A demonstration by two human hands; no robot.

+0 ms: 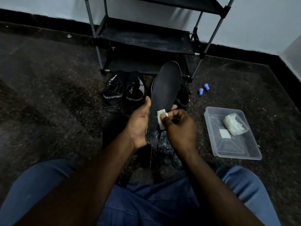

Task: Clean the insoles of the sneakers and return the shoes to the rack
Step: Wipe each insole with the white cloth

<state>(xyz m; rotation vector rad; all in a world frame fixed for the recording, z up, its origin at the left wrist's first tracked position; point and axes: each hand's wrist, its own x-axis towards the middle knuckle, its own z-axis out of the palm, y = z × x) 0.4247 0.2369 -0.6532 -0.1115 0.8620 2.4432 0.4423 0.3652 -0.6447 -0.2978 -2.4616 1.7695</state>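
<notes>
My left hand (139, 122) grips the heel end of a black insole (164, 93) from the left and holds it up with its toe pointing at the rack. My right hand (180, 128) pinches a small white wipe (161, 117) and presses it on the insole's lower half, where pale smears show. A pair of black sneakers (123, 91) with "SPORT" printed on the heels stands on the floor in front of the black shoe rack (145, 38). Another black sneaker (183, 97) lies partly hidden behind the insole.
A clear plastic tub (211, 128) on the floor at the right holds a bag of white wipes (234, 126) and a loose white square. Two small blue caps (203, 89) lie near the rack's right leg. Dark shoe parts lie under my hands. The rack's shelves carry nothing.
</notes>
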